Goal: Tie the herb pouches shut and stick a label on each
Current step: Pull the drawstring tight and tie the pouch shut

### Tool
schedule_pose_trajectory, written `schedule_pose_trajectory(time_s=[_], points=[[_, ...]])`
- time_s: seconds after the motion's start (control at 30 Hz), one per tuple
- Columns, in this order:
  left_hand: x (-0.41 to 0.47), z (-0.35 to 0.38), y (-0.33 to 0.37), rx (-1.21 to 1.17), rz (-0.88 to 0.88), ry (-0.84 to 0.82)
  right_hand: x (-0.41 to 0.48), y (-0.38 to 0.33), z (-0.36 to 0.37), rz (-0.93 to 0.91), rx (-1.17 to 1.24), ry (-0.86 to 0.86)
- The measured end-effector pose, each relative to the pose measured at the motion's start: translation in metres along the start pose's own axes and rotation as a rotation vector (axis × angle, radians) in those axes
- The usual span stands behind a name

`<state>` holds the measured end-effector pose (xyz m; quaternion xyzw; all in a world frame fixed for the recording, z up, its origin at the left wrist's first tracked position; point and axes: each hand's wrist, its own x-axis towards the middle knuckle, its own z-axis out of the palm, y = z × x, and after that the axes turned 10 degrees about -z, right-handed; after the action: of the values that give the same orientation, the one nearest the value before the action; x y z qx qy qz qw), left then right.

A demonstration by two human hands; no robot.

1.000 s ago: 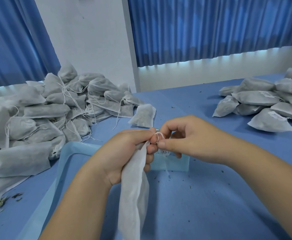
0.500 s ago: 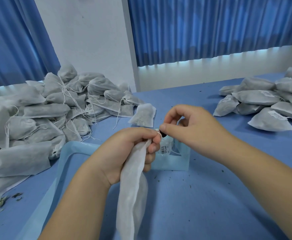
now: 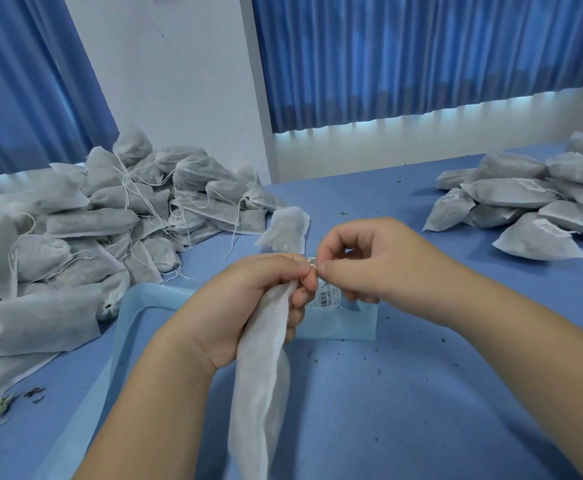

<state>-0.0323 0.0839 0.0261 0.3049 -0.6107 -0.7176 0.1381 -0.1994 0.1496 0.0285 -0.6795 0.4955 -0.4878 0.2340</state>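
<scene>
Right grip, back down, pinches string atop pouch.

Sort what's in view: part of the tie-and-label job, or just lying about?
Job: left hand gripping pouch, right hand pinching its drawstring, barcode label, loose-string pile, labelled pile.
Lying about: light blue tray, herb crumbs, curtains.

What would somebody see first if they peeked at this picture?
Right in the middle, the left hand grips a long white pouch by its neck while the right hand pinches its string at the top. A big heap of grey pouches with loose strings sits far left on the blue table, and a smaller pile with labels lies far right.
</scene>
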Motion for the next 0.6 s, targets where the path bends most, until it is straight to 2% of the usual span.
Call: schedule_pose_trajectory(time_s=[0.37, 0.6], points=[[-0.0080, -0.0021, 0.0019, 0.165, 0.006, 0.038, -0.0017, 0.0051, -0.0020, 0.044, 0.049, -0.170], [-0.0079, -0.0004, 0.0025, 0.131, 0.058, 0.107, -0.0026, 0.0087, -0.0039, 0.049, 0.086, -0.248]])
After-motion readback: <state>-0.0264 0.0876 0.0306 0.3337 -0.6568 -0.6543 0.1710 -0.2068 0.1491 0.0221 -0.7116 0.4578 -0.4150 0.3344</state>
